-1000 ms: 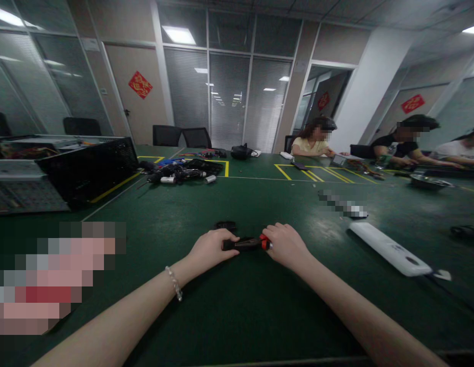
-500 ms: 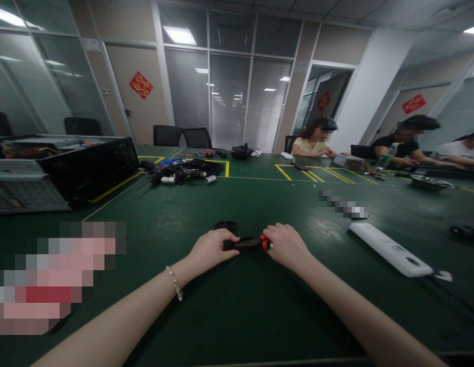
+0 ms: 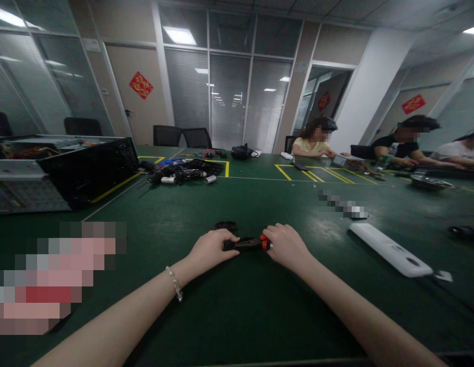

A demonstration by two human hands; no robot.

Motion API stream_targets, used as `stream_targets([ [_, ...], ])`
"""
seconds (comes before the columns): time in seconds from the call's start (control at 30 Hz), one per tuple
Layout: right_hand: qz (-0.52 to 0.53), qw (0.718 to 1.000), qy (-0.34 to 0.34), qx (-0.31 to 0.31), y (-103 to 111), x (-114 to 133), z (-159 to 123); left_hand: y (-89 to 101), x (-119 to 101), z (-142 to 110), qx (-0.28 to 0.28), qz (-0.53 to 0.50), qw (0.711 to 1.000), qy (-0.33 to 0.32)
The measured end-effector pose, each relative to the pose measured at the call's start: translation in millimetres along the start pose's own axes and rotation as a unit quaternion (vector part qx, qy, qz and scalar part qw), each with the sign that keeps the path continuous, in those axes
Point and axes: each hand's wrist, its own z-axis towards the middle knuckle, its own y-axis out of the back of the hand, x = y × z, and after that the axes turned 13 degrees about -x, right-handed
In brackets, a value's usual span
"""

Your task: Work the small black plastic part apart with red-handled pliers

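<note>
A dark, elongated object (image 3: 246, 244) lies sideways between my two hands, low over the green table or resting on it. Its left end is black, and its right end has red parts with a small pale spot; its exact kind does not show. My left hand (image 3: 213, 248) pinches the black end between thumb and fingers, a beaded bracelet at its wrist. Around the red end (image 3: 265, 242) my right hand (image 3: 286, 245) is closed, its fingers partly hiding that end. Just beyond my left hand lies a small black item (image 3: 225, 225), too dark to name.
At left stands an open computer case (image 3: 95, 171). A heap of cables and black parts (image 3: 179, 171) lies farther back. To the right is a white power strip (image 3: 390, 250) with a cord. Several people (image 3: 311, 142) sit along the far right side, near a metal bowl (image 3: 430, 182).
</note>
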Motion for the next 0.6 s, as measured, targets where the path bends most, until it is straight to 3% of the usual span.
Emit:
stream_targets([
  [0.6,-0.003,1.0,-0.003,0.007,5.3,1.7,0.1,0.8,-0.1,-0.3,0.005,-0.01,1.0,0.006],
])
